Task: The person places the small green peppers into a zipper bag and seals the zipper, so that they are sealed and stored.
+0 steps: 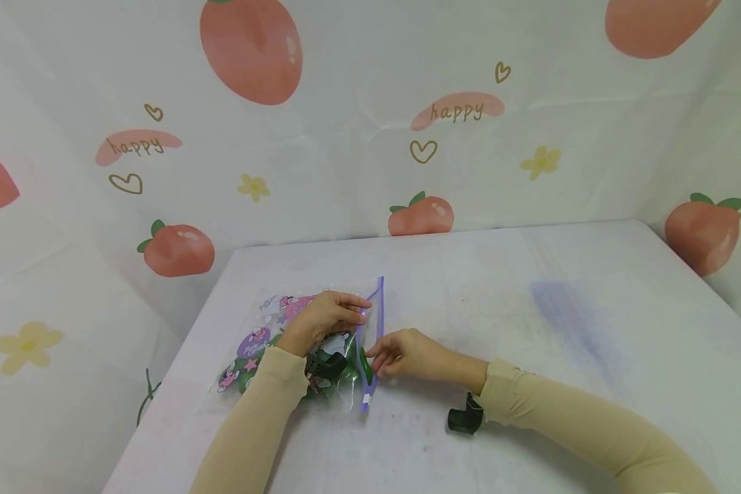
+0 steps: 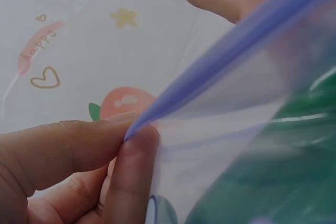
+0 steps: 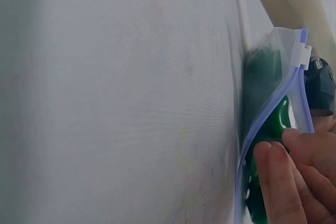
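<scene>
A clear plastic slider bag (image 1: 278, 322) with cartoon prints and a purple-edged mouth lies on the table, holding shiny green things (image 3: 281, 121). Over the bag, my left hand (image 1: 327, 317) pinches the purple edge (image 2: 210, 66) between thumb and finger, lifting one side of the mouth. At the opening, my right hand (image 1: 416, 355) has its thumb and fingertips curled against a shiny green item (image 1: 366, 367) and appears to pinch it. The item's exact kind is hidden by the film and fingers. A white slider (image 3: 302, 55) sits at the near end of the mouth.
The white table (image 1: 531, 329) bears a bluish stain (image 1: 568, 315) on its right side. Behind it hangs a white cloth (image 1: 346, 137) printed with peaches, flowers and "happy". Dark wrist cameras, one on each arm, hang close to the bag and table.
</scene>
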{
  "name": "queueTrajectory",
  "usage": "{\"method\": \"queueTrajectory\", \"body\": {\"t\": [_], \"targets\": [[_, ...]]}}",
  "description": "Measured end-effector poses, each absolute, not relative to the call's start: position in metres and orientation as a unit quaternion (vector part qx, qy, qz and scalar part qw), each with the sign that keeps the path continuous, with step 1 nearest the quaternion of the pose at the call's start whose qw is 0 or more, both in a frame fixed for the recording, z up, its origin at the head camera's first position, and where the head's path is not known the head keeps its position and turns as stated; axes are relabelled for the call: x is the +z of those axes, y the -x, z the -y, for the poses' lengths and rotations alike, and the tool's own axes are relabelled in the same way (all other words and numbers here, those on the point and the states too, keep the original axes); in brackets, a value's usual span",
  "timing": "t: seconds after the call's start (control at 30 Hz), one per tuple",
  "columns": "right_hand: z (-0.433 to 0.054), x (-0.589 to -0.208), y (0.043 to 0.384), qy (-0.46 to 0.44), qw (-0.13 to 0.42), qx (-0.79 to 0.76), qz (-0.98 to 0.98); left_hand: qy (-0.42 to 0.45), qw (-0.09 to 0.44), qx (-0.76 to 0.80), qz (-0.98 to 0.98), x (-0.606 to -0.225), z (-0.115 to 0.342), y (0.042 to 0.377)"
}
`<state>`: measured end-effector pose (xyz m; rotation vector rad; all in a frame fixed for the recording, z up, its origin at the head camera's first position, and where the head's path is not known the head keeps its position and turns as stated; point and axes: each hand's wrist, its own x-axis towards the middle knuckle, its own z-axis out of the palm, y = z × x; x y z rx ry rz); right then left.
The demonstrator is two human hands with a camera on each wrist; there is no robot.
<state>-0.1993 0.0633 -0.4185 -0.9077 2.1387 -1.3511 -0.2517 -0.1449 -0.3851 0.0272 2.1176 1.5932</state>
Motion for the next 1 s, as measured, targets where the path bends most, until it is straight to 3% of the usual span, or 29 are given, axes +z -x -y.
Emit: {"method": "queueTrajectory", "body": {"t": [0.43,1.0], "targets": [[-0.063,-0.420,0.201,0.334,0.233,-0.479,-0.778,-0.007,0.241,0.587,-0.773,-0.385,0.144,0.251],[-0.087,-0.388,0.202,0.347,0.181,-0.479,-0.786,-0.009,0.243,0.586,-0.773,-0.386,0.146,0.252]]}}
